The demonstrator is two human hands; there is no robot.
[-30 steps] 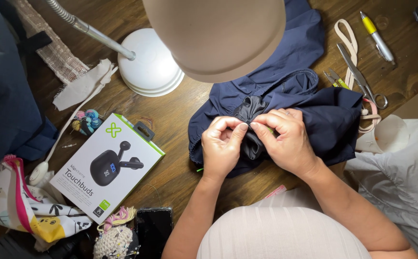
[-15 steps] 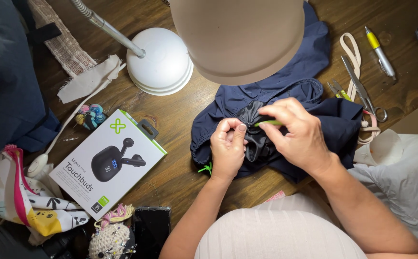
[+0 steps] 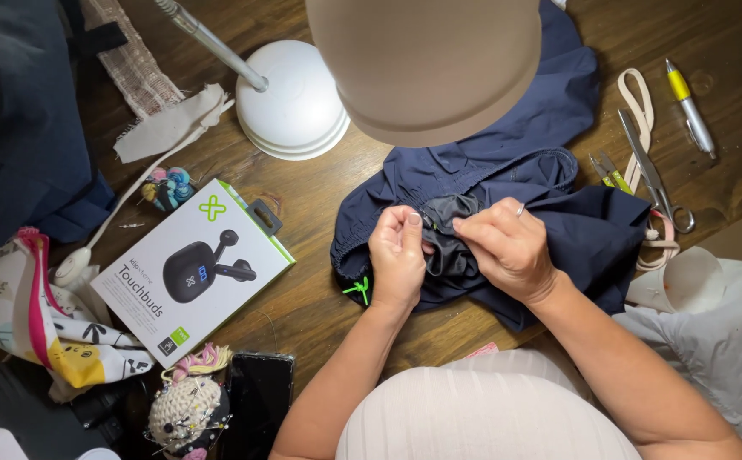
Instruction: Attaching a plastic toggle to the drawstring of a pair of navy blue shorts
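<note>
A navy garment (image 3: 550, 213) is spread on the wooden desk (image 3: 320, 196), right of centre, with a bunched patch of grey lining (image 3: 449, 243) at its near middle. The lining is pinched by both hands: the left hand (image 3: 398, 255) is closed narrow, thumb and forefinger tips pressed together on the fabric edge, and the right hand (image 3: 507, 247) is curled over the lining just beside it, fingers gripping the cloth, a ring seen on one finger. The hands are nearly touching. A small green cord end (image 3: 358, 290) sticks out at the garment's near left edge. A beige lamp shade (image 3: 426, 64) hangs over the far middle and hides part of the garment; its white round base (image 3: 294, 106) sits on the desk to the left. An earbuds box (image 3: 192, 273), white with green edge, lies well left of the hands. Near it, at the near edge, a crocheted pincushion (image 3: 188, 409) and a dark phone (image 3: 260, 400) are seen. Scissors (image 3: 652, 175), a yellow pen (image 3: 689, 106) and a cream strap (image 3: 639, 102) lie at the far right, beside the garment. A patterned cloth (image 3: 39, 324) is bunched at the left edge.
</note>
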